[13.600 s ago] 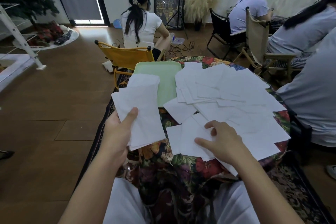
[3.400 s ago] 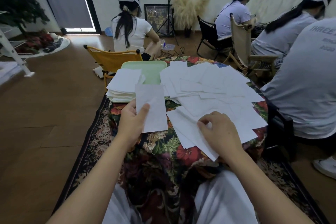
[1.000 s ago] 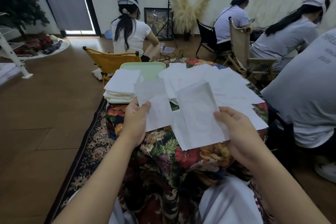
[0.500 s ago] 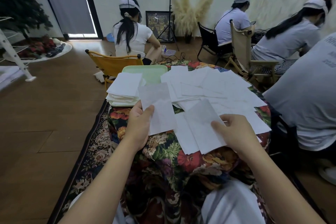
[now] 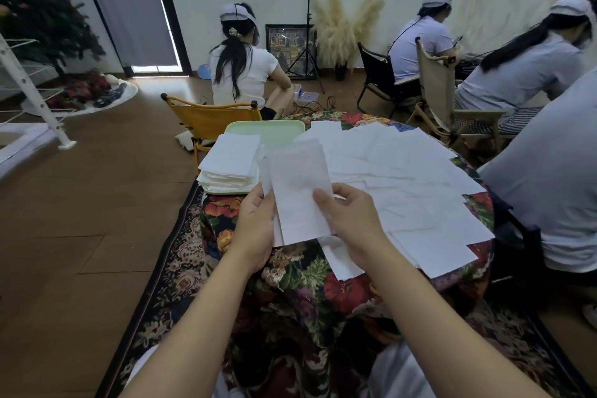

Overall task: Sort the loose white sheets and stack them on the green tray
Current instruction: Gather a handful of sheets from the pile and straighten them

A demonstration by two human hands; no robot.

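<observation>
Both hands hold a few white sheets [image 5: 298, 191] upright above the table's near edge: left hand [image 5: 256, 229] grips their left edge, thumb in front; right hand [image 5: 350, 220] pinches the right edge. Loose sheets [image 5: 403, 178] fan across the floral cloth [image 5: 310, 284] to the right. Green tray [image 5: 277, 131] sits far left on the table, a neat stack [image 5: 231, 165] on its near half. Patterned rug [image 5: 168, 275] over wood floor [image 5: 80, 203]; yellow chair [image 5: 210, 119] beyond; seated people [image 5: 245, 64] facing away. No legible writing.
</observation>
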